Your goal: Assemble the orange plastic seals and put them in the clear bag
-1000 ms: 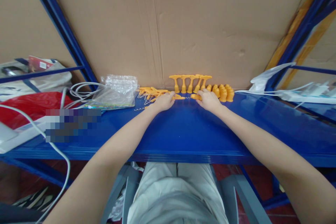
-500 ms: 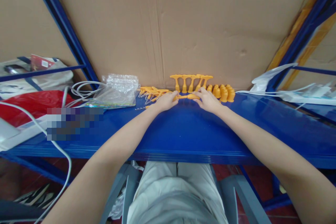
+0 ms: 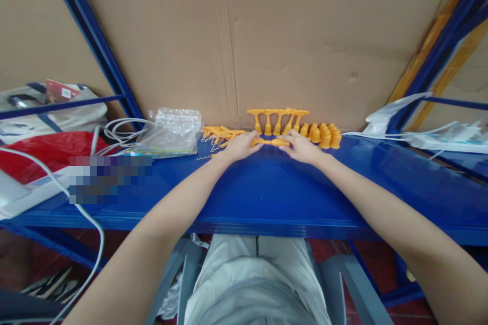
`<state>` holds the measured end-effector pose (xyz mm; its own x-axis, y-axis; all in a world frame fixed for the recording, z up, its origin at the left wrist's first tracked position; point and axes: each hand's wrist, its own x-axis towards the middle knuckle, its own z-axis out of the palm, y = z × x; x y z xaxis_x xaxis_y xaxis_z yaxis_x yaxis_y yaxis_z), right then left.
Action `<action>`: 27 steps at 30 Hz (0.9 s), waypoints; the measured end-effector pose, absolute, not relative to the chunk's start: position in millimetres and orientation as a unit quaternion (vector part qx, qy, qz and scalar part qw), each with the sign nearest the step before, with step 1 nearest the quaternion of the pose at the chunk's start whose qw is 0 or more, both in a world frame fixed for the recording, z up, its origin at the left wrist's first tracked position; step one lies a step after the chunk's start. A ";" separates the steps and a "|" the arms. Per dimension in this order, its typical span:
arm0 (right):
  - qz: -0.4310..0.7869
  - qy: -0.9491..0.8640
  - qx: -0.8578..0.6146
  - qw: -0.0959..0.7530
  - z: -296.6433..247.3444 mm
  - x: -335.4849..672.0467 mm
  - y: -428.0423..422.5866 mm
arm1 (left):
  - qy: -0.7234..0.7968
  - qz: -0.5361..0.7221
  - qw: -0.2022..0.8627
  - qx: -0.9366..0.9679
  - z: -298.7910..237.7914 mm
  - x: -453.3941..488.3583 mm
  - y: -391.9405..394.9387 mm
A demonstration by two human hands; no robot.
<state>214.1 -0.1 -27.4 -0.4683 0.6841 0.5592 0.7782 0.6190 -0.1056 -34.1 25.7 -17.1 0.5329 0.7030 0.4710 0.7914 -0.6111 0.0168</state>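
Note:
A yellow hammer-shaped plastic piece (image 3: 270,141) lies level just above the blue tabletop, stretched between my two hands. My left hand (image 3: 243,146) closes its fingers on the left end and partly hides it. On the other end, my right hand (image 3: 303,147) grips the thicker handle part with thumb and fingers. Just behind, several similar T-shaped yellow pieces (image 3: 277,121) stand upright in a row. Yellow bell-shaped pieces (image 3: 325,136) are grouped beside my right hand. Left of my left hand is a pile of yellow pieces (image 3: 219,133) with thin, pale, zigzag strands.
Clear plastic bags (image 3: 171,129) lie left of the yellow pile. Farther left are white cables (image 3: 118,127), a red bag (image 3: 49,155) and a canvas bag (image 3: 76,117). A power strip (image 3: 453,137) sits at the right. Cardboard (image 3: 285,35) walls the back of the blue table (image 3: 263,193).
The yellow piece has turned or shifted slightly between my hands, and more of its handle shows at the right. Both hands stay in nearly the same place.

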 end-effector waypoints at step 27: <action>0.408 -0.634 -0.478 0.451 -12.8 203.5 -8.9 | -0.449 -0.263 0.097 -0.849 -16.8 -29.3 20.8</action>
<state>203.5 -8.9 -12.8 -0.1375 0.9738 0.1812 0.2378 0.2101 -0.9483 -29.3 20.8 -16.8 0.4591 0.7108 0.5329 0.8126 -0.5784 0.0714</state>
